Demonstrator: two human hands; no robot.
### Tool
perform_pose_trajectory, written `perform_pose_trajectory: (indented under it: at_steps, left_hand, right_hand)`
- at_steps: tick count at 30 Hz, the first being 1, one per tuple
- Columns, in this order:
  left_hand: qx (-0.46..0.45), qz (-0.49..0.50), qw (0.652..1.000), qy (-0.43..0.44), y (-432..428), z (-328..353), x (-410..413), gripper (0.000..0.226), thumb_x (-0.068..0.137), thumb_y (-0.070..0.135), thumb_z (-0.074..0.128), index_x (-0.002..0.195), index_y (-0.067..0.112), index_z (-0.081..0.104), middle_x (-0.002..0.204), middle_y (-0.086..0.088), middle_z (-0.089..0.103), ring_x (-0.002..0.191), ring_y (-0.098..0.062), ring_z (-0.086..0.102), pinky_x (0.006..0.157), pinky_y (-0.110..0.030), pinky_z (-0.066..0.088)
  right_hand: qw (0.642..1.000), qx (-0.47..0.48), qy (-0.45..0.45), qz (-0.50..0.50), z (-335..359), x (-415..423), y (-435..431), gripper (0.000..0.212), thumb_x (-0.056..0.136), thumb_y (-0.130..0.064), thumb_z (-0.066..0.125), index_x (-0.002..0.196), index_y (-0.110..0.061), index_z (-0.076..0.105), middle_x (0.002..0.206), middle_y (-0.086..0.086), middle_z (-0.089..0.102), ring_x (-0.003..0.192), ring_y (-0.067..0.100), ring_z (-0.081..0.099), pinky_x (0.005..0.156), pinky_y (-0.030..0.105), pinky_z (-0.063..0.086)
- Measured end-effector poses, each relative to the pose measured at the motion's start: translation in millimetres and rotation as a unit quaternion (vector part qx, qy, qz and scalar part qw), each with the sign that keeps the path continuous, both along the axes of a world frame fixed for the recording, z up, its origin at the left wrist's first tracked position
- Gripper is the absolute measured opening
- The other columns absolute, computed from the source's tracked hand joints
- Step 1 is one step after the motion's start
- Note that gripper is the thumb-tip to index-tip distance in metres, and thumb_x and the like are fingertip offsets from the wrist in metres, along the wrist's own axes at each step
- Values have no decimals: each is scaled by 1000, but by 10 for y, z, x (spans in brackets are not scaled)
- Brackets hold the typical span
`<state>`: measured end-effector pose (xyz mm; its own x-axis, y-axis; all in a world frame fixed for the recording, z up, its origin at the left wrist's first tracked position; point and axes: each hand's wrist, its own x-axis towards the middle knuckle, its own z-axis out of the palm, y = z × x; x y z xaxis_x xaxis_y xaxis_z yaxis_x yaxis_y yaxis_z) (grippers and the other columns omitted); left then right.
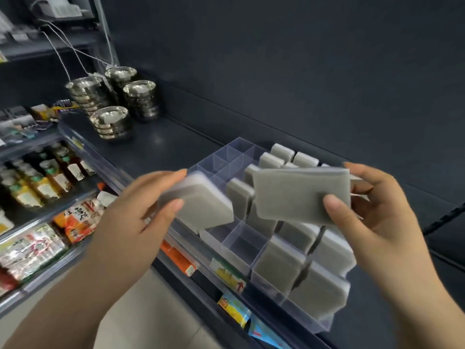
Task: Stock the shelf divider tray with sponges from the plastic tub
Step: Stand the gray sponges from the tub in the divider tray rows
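Just two sponges (201, 205) (299, 195) aloft, one in left grip (141, 205), one in right grip (372, 212), over one tray (227, 157).

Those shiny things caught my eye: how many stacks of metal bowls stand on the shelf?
4, clustered at the left end of the shelf: a front stack, a left stack, a rear stack and a right stack. More could be hidden behind them.

Clear divider tray (237, 244) on dark shelf (176, 142), right cells packed with upright grey sponges (279, 260). Held tilted above: left sponge (201, 207), right sponge (299, 195), both grey.
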<state>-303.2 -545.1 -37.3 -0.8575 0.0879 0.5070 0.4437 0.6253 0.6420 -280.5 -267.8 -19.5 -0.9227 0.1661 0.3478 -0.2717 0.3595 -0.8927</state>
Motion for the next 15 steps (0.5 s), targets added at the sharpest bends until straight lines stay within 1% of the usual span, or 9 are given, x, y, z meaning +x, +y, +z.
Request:
perform_pose_trajectory:
  at_steps: [2, 5, 7, 10, 13, 15]
  left_hand:
    - [16, -24, 1000, -8, -38, -31, -158, 32, 89, 32, 54, 119, 42, 48, 118, 40, 46, 108, 19, 43, 81, 4, 30]
    - [31, -71, 997, -12, -129, -66, -441, 34, 86, 35, 50, 119, 43, 48, 122, 31, 47, 111, 15, 45, 84, 2, 32]
    - [37, -110, 993, -16, -201, -90, -649, 36, 86, 29, 53, 119, 43, 48, 122, 30, 48, 112, 12, 46, 87, 0, 33]
    - [44, -182, 982, -23, -313, -109, -943, 37, 86, 27, 56, 119, 42, 49, 121, 30, 48, 113, 7, 48, 90, -7, 37]
    - [50, -238, 970, -20, -416, -126, -1212, 35, 87, 31, 57, 120, 38, 52, 121, 28, 50, 112, 5, 50, 91, -11, 39]
    - [52, -267, 962, -10, -456, -149, -1371, 35, 88, 29, 58, 121, 36, 53, 122, 26, 51, 112, 5, 50, 89, -9, 40]
  right_hand:
    - [1000, 15, -10, -14, -47, -85, -89, 43, 66, -51, 61, 108, -48, 53, 99, -14, 63, 89, 10, 64, 73, 30, 54]
    - [998, 42, -11, -45, -90, -199, -246, 44, 67, -50, 62, 110, -48, 52, 100, -14, 63, 91, 10, 64, 72, 29, 55]
    - [994, 73, -4, -75, -99, -246, -386, 43, 69, -49, 61, 111, -49, 51, 102, -16, 63, 93, 8, 63, 74, 23, 54]
    - [983, 130, -11, -131, -63, -287, -626, 42, 70, -50, 59, 111, -53, 50, 104, -22, 61, 95, 1, 61, 78, 10, 47]
    - [967, 183, -34, -175, 12, -318, -869, 41, 71, -52, 55, 112, -53, 50, 106, -26, 58, 97, -2, 59, 80, 4, 42]
    - [951, 222, -36, -211, 41, -325, -1010, 39, 72, -51, 52, 111, -56, 48, 109, -30, 54, 98, -5, 56, 80, 2, 39]
